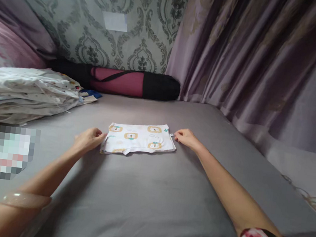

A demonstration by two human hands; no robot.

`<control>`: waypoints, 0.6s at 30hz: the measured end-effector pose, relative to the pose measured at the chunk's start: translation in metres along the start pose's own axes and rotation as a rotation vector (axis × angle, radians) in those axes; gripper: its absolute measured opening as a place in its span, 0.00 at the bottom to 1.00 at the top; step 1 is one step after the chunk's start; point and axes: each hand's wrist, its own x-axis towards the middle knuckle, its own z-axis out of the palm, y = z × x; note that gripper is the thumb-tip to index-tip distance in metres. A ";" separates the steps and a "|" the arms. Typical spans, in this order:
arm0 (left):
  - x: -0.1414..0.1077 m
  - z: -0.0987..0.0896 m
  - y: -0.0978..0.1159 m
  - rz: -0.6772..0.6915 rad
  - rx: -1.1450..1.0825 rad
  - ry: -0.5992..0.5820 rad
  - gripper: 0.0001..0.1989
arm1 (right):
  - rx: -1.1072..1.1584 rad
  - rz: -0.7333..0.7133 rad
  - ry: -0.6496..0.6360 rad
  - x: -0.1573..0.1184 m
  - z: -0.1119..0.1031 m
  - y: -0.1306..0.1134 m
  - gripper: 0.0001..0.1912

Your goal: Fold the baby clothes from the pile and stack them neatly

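A folded garment [140, 139] is laid mid-scene, its left edge met by the left hand [89, 140], its right flanked by the right hand [186, 137]; whether either pinches cloth cannot be told. Grey sheet [150, 190] is exposed near and far, bounded farthest by a bag [122, 83].

Left arm [50, 173] and right arm [225, 177] reach inward over the bed's [143, 193] near edge, converging; the left hand [90, 139] and right hand [185, 138] have curled fingers.
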 end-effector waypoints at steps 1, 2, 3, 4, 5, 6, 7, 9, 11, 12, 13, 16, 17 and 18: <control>0.001 0.000 0.000 -0.008 -0.034 -0.031 0.22 | 0.008 0.016 -0.028 0.000 0.002 0.002 0.13; 0.001 0.000 0.002 -0.016 -0.068 -0.051 0.21 | 0.015 0.026 -0.060 -0.001 0.004 0.002 0.12; 0.001 0.001 0.005 -0.024 -0.102 -0.065 0.21 | 0.020 0.037 -0.086 -0.001 0.008 0.000 0.12; 0.001 0.002 0.008 -0.031 -0.136 -0.075 0.20 | 0.017 0.057 -0.096 -0.002 0.011 -0.002 0.12; 0.001 0.003 0.012 -0.039 -0.167 -0.093 0.20 | 0.013 0.080 -0.099 -0.002 0.013 -0.006 0.12; 0.001 0.004 0.015 -0.047 -0.197 -0.115 0.19 | 0.013 0.105 -0.101 -0.002 0.015 -0.010 0.12; 0.001 0.004 0.018 -0.055 -0.230 -0.138 0.19 | 0.021 0.128 -0.103 -0.003 0.016 -0.013 0.12; 0.002 0.005 0.020 -0.073 -0.309 -0.173 0.19 | 0.064 0.175 -0.108 -0.004 0.014 -0.021 0.12; 0.003 0.006 0.020 -0.099 -0.395 -0.191 0.19 | 0.130 0.222 -0.135 -0.005 0.010 -0.027 0.13; 0.003 0.006 0.020 -0.108 -0.433 -0.197 0.20 | 0.162 0.242 -0.158 -0.006 0.007 -0.030 0.14; 0.003 0.006 0.019 -0.112 -0.467 -0.204 0.20 | 0.186 0.256 -0.181 -0.007 0.005 -0.033 0.15; 0.003 0.006 0.022 -0.106 -0.532 -0.212 0.18 | 0.224 0.258 -0.223 -0.007 0.004 -0.037 0.15; 0.002 0.006 0.025 -0.106 -0.538 -0.208 0.16 | 0.232 0.246 -0.218 -0.007 0.005 -0.037 0.14; 0.002 0.006 0.028 -0.107 -0.535 -0.176 0.15 | 0.228 0.217 -0.205 -0.007 0.007 -0.035 0.12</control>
